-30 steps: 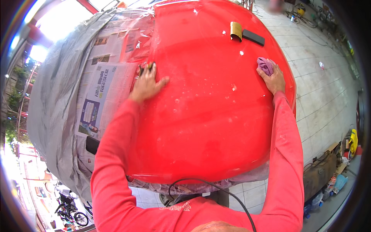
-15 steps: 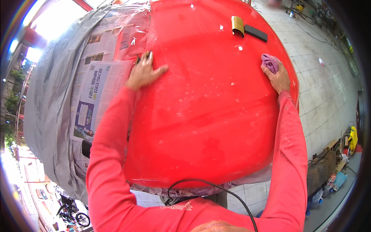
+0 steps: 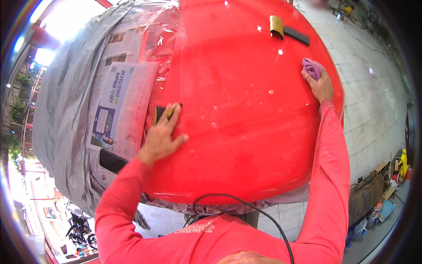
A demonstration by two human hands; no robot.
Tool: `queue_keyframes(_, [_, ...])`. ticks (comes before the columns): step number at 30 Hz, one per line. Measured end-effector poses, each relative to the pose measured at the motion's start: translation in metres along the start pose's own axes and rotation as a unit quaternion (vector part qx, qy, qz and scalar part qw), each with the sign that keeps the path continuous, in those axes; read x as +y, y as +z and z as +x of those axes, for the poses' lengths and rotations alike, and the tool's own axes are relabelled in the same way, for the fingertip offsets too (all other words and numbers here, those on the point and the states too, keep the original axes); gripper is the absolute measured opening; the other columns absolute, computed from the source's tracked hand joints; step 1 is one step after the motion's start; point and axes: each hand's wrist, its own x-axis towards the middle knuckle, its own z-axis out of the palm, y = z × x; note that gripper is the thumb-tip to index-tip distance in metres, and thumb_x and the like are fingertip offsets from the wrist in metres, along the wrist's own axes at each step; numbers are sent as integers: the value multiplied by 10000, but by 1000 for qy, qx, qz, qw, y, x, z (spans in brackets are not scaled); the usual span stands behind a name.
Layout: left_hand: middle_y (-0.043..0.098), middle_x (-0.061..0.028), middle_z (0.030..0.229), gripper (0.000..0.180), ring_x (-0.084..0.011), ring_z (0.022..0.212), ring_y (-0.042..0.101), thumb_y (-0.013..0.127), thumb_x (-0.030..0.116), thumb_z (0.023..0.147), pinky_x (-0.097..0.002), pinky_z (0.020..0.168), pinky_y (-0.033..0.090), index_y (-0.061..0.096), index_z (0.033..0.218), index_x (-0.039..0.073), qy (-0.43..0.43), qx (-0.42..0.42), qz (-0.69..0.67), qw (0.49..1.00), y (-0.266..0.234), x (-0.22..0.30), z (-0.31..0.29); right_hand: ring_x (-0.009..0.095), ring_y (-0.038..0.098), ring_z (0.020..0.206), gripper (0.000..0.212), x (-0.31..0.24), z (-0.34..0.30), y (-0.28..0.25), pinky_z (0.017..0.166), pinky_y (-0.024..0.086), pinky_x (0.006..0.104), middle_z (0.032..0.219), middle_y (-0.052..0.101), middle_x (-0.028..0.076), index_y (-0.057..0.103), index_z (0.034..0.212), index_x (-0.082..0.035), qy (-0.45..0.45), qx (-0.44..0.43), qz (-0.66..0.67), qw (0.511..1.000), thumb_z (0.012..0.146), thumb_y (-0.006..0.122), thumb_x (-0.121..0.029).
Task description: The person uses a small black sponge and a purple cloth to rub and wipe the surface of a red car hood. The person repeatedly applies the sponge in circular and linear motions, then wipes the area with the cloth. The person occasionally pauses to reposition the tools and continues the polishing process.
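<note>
A glossy red car panel (image 3: 237,145) with scattered water drops stretches in front of me. My left hand (image 3: 159,138) lies at its left edge, pressing a small dark-and-yellow piece of sandpaper (image 3: 161,115) against the surface under the fingers. On the far right side of the panel, my right hand (image 3: 322,86) grips a bunched purple cloth (image 3: 312,68) that rests on the paint. Beyond it lie a curled gold sheet of sandpaper (image 3: 276,27) and a black sanding block (image 3: 296,35), side by side.
Newspaper (image 3: 116,101) and clear film mask the area left of the panel, with a grey cover (image 3: 61,114) farther out. A black phone (image 3: 113,161) lies on the masking near my left forearm. A black cable (image 3: 263,220) loops before my chest. Boxes and bags line the tiled floor at right.
My left hand has slid toward me along the panel's left edge with the sandpaper. The right hand keeps its grip on the cloth at nearly the same spot. The view has shifted slightly.
</note>
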Motion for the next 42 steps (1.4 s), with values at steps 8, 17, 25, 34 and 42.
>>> queue_keyframes(8, [394, -324, 1654, 971, -463, 1530, 409, 483, 692, 1046, -476, 1231, 399, 314, 1648, -52, -34, 73, 219, 972, 43, -205, 211, 322, 654, 1316, 731, -44, 7, 26, 1116, 490, 414, 1363, 716, 162, 660, 1424, -84, -44, -56, 80, 994, 888, 822, -553])
queue_keyframes(17, [314, -215, 1739, 982, -365, 1633, 265, 646, 608, 963, -522, 1322, 202, 317, 1680, 23, 81, -77, 52, 992, -6, -11, -3, 386, 558, 1409, 934, 11, 3, -2, 1185, 447, 461, 1510, 592, 199, 577, 1526, -119, -78, -31, -26, 996, 846, 761, -733])
queue_keyframes(25, [340, -258, 1712, 830, -445, 1552, 387, 509, 570, 1071, -481, 1268, 346, 325, 1667, 22, -27, -44, 178, 983, 14, -155, 235, 347, 563, 1413, 849, -25, 5, 13, 1183, 446, 445, 1487, 625, 159, 605, 1496, -110, -65, -72, 67, 993, 875, 774, -664])
queue_keyframes(34, [312, -252, 1728, 951, -408, 1614, 286, 648, 538, 987, -470, 1296, 302, 292, 1670, -22, 95, -71, 49, 992, -4, 10, 8, 356, 558, 1415, 828, 0, -1, -4, 1190, 440, 448, 1492, 622, 162, 606, 1487, -86, -51, -41, 0, 998, 888, 780, -631])
queue_keyframes(42, [364, -319, 1674, 585, -434, 1572, 363, 379, 488, 1146, -473, 1251, 376, 336, 1666, 223, -32, -62, 198, 978, 7, -180, 275, 334, 566, 1413, 794, -26, -2, 15, 1184, 445, 447, 1489, 626, 151, 615, 1481, -117, -41, -59, 90, 993, 881, 800, -602])
